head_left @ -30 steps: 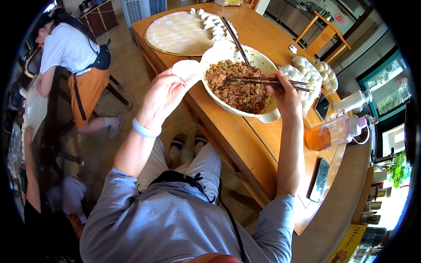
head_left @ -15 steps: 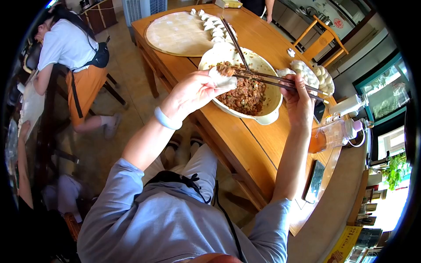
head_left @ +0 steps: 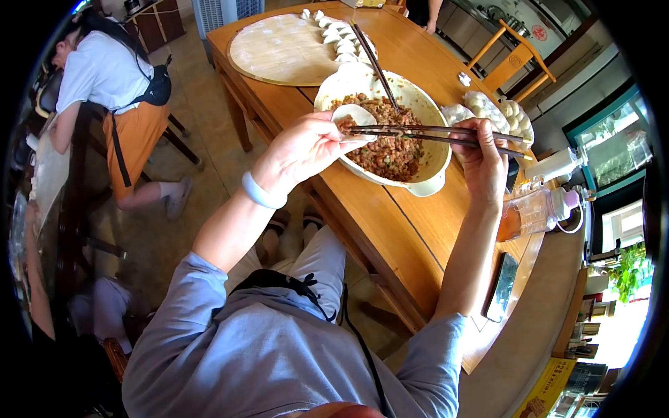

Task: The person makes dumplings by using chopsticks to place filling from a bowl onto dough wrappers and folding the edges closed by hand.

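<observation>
My left hand (head_left: pixel 306 148) pinches a round white dumpling wrapper (head_left: pixel 357 117) at the near left rim of a cream bowl (head_left: pixel 435 177). A bit of meat filling (head_left: pixel 344 124) sits on the wrapper. In my right hand (head_left: pixel 482 161) is a pair of dark chopsticks (head_left: pixel 446 133), held level across the bowl with the tips at the wrapper. Minced meat filling (head_left: pixel 390 157) with green flecks lies in the bowl. Another pair of chopsticks (head_left: pixel 373 59) stands in it, leaning on the far rim.
A round board (head_left: pixel 279 52) with several folded dumplings (head_left: pixel 344 47) is at the table's far side. Bags of white items (head_left: pixel 484 108), a bottle (head_left: pixel 533 212) and a phone (head_left: pixel 500 287) stand to the right. At left, a person in orange trousers (head_left: pixel 136 132) bends over another table.
The chopsticks in my right hand have turned more level, and my right hand has shifted slightly right and down. The filling lies lower in the wrapper, whose inside now faces up.
</observation>
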Demonstrator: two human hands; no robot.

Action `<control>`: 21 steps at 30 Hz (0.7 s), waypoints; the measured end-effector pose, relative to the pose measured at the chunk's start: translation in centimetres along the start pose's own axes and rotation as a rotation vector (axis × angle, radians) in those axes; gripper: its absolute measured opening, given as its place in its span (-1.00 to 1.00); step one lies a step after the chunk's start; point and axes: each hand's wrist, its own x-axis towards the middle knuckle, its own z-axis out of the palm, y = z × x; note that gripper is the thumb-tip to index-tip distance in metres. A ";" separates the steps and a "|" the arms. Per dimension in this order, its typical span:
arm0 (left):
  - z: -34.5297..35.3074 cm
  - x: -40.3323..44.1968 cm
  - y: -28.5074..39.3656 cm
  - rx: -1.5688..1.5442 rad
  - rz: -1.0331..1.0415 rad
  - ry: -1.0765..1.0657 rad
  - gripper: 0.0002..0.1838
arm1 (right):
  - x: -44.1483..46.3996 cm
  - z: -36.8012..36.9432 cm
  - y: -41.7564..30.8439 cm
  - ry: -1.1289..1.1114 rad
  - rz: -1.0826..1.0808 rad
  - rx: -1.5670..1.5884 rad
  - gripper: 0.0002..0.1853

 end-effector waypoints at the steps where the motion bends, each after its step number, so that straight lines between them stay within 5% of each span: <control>1: -0.1 0.1 0.0 -0.010 -0.010 -0.010 -0.47 | 0.1 0.0 0.3 0.002 0.010 -0.048 -0.74; 8: -0.2 0.1 -0.1 -0.015 0.008 -0.039 -0.44 | 0.9 -1.2 1.9 0.087 0.059 0.182 -0.78; 21: -0.8 -0.2 0.2 0.029 0.021 -0.039 -0.43 | 0.6 -1.0 0.4 0.093 0.004 0.136 -0.74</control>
